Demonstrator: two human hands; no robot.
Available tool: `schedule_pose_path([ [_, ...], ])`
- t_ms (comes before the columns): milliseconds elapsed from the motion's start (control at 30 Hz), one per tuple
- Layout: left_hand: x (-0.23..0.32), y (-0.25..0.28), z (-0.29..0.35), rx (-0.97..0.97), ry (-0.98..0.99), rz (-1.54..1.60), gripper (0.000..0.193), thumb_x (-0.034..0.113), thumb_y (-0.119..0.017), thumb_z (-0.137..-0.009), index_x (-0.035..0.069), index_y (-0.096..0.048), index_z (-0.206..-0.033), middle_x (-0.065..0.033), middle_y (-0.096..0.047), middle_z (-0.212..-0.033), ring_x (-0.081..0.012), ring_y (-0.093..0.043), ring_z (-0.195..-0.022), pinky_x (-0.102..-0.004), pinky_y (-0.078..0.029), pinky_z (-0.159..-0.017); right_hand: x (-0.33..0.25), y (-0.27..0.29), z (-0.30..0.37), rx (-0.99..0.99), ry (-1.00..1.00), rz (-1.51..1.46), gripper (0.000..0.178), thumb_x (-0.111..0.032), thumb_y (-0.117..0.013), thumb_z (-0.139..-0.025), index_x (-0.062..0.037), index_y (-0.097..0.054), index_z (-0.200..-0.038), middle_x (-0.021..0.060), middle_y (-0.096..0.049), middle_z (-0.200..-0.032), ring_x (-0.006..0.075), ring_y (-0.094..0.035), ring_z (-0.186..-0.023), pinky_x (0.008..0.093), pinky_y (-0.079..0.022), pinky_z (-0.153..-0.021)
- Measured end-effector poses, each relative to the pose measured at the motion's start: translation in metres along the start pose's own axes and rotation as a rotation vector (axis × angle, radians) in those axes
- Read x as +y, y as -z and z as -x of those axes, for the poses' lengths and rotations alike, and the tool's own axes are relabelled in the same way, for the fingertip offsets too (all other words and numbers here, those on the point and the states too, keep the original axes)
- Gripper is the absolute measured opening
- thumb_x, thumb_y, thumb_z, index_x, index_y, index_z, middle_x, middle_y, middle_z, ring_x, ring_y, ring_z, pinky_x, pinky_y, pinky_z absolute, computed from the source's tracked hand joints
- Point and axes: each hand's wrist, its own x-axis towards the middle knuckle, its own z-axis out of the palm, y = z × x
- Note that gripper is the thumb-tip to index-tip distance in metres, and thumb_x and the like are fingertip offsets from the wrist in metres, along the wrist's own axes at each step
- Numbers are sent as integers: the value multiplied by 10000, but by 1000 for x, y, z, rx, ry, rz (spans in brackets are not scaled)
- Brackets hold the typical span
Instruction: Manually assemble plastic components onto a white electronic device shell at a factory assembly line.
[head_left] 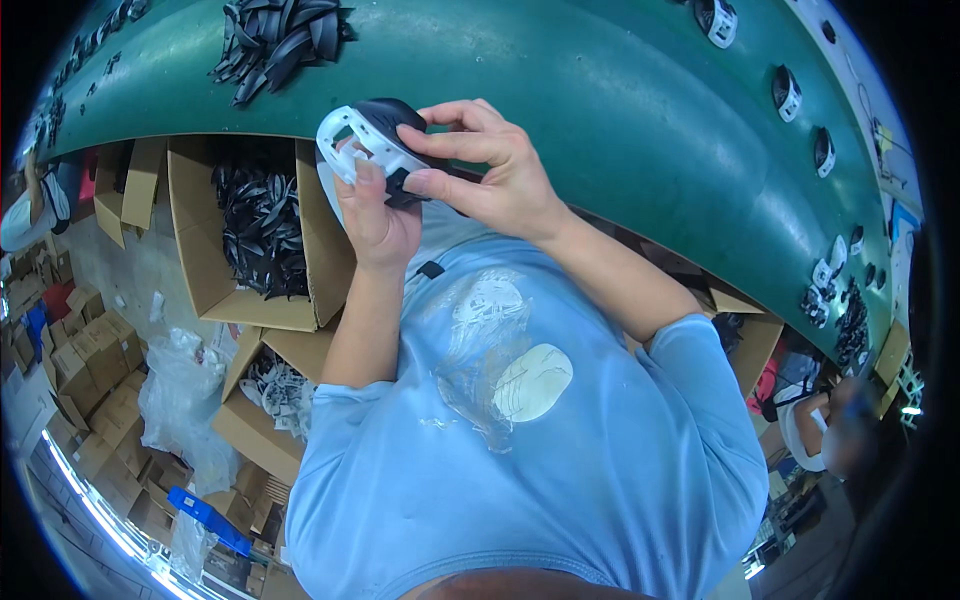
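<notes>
A rounded black-and-white plastic housing [350, 128] is held between my two hands, just in front of the green table's near edge. Its white frame with openings faces left and a dark, ribbed part lies along its upper right. My left hand [380, 225] grips it from below, thumb pressed on the white frame. From the right, my right hand [500, 170] pinches its black end between thumb and fingers. The exact kind of housing cannot be made out. Beyond it, a pile of black curved plastic pieces [280, 40] lies on the table.
The green table [600, 110] curves across the top. Similar black-and-white housings [788, 94] sit along its right side. Below its edge stand a carton [190, 250] of black pieces and another carton [265, 445] of whitish parts. Another person [805, 430] is at the far right.
</notes>
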Motion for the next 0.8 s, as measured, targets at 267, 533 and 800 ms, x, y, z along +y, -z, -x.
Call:
schedule_pose_path([
  [267, -19, -24, -11, -129, 120, 46, 711, 571, -320, -1078, 40, -259, -1547, -129, -390, -1546, -266, -367, -1454, -457, -310, -1196, 13, 22, -19, 88, 167, 375, 788, -368, -910, -655, -55, -633, -1323, 139, -667, -1229, 331, -615, -1088, 403, -476, -995],
  [533, 5, -17, -94, -652, -681, -1614, 772, 351, -861, -758, 12, -538, -1372, -161, -565, -1333, -351, -509, -1189, -424, -429, -1000, 63, 99, -45, -290, 213, 742, 715, -437, -846, -746, -63, -626, -1315, 145, -634, -1226, 325, -562, -1175, 462, -464, -1016],
  [800, -19, -21, -112, -678, -475, -1472, 630, 285, -894, -684, 55, -666, -1224, -118, -668, -1119, -319, -611, -1001, -404, -473, -894, 75, 108, -39, -244, 221, 701, 674, -452, -824, -771, -68, -628, -1288, 131, -655, -1150, 334, -594, -1093, 431, -495, -962],
])
